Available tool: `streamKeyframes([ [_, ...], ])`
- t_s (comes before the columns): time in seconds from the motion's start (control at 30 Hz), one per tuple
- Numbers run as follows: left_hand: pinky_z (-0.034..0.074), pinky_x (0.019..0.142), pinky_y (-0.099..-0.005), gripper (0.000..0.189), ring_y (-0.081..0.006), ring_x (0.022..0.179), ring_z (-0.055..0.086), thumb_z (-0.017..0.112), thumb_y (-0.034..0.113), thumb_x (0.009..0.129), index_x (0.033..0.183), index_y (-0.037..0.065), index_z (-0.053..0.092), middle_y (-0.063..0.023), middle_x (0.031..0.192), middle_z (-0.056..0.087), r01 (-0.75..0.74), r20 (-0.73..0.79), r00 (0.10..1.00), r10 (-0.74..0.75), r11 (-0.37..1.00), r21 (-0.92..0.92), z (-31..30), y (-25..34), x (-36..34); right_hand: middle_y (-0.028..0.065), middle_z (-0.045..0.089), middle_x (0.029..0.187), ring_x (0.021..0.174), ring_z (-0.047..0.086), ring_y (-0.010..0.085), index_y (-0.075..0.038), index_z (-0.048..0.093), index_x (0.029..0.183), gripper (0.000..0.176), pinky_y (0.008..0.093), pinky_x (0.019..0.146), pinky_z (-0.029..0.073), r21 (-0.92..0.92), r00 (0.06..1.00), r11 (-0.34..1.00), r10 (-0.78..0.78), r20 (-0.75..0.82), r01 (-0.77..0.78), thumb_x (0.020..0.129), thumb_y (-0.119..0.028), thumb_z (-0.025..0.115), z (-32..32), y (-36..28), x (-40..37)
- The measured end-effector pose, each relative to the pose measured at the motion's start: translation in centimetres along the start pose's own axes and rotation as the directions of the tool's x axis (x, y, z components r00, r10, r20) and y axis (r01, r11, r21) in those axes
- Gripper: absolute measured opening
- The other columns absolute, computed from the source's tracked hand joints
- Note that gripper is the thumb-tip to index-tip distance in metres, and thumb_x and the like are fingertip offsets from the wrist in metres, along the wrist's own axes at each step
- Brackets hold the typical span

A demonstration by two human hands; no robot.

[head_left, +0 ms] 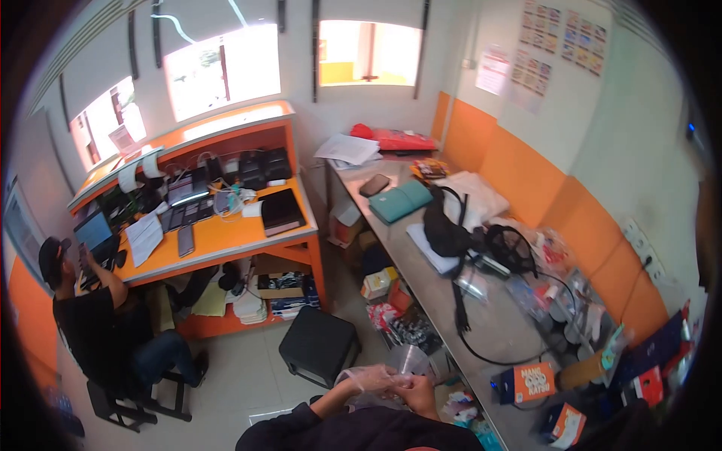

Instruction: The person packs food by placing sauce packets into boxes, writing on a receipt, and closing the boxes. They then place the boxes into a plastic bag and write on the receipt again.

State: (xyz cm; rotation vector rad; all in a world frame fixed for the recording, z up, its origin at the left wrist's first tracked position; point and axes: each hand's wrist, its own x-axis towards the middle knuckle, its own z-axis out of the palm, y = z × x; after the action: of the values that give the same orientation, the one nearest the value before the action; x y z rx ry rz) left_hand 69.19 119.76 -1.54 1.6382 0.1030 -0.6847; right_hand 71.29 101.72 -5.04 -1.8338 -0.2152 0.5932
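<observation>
Low in the middle of the head view, my left hand and my right hand are close together in front of my body. Thin clear plastic film, like a bag, lies over and around the left hand, whose fingers are closed on it. The right hand's fingers are bent and pinch the film beside the left. Just beyond the fingers shows a round clear plastic piece; how it joins the film I cannot tell.
A grey table runs along my right, bearing a black bag, a teal pouch and orange boxes. A black stool stands ahead. Left, a person sits at an orange desk holding a phone.
</observation>
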Motion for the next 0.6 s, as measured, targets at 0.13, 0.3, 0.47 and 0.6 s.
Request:
streamKeyframes([
  [0.13,0.044,0.058,-0.0317,0.054,-0.0116,0.067,0.055,0.071,0.054,0.079,0.086,0.0,0.07,-0.0027,0.071,0.062,-0.12,0.297,0.954,0.047,0.965,0.233,4.5,-0.2,4.9,0.0034,0.059,0.056,0.056,0.057,0.0084,-0.004,0.056,0.057,0.041,0.0277,0.053,0.044,0.009,0.994,0.998,-0.057,-0.097,0.058,0.064,-0.027,0.089,-3.2,1.6,-4.9],
  [0.3,0.045,0.058,-0.0368,0.046,-0.0188,0.06,0.057,0.072,0.044,0.074,0.077,-0.002,0.068,-0.0077,0.063,0.063,-0.391,0.553,0.805,0.215,0.893,0.222,8.0,-0.3,8.2,0.0047,0.052,0.052,0.051,0.051,0.0121,-0.001,0.051,0.057,0.039,0.0348,0.05,0.041,0.055,0.975,0.997,-0.046,-0.216,0.059,0.065,-0.016,0.085,-9.5,3.5,-10.8],
  [0.47,0.05,0.061,-0.0437,0.036,-0.0345,0.063,0.062,0.075,0.035,0.067,0.065,0.001,0.065,-0.0202,0.065,0.062,-0.122,-0.141,0.827,0.544,0.419,0.9,9.7,2.5,10.1,0.0132,0.048,0.053,0.052,0.053,0.0345,-0.005,0.043,0.063,0.028,0.0427,0.053,0.041,-0.4,0.597,0.897,-0.218,-0.772,-0.189,0.068,-0.005,0.071,-15.1,5.5,-16.1],
  [0.6,0.051,0.068,-0.0464,0.024,-0.0398,0.073,0.063,0.063,0.01,0.07,0.092,0.004,0.059,-0.02,0.072,0.059,-0.461,-0.383,0.707,0.594,0.799,0.387,15.8,5.5,11.4,0.0144,0.056,0.062,0.055,0.056,0.0342,-0.003,0.047,0.076,0.024,0.0396,0.055,0.045,-0.392,0.257,0.92,-0.38,-0.888,0.007,0.071,-0.002,0.07,-16.7,4.8,-18.3],
])
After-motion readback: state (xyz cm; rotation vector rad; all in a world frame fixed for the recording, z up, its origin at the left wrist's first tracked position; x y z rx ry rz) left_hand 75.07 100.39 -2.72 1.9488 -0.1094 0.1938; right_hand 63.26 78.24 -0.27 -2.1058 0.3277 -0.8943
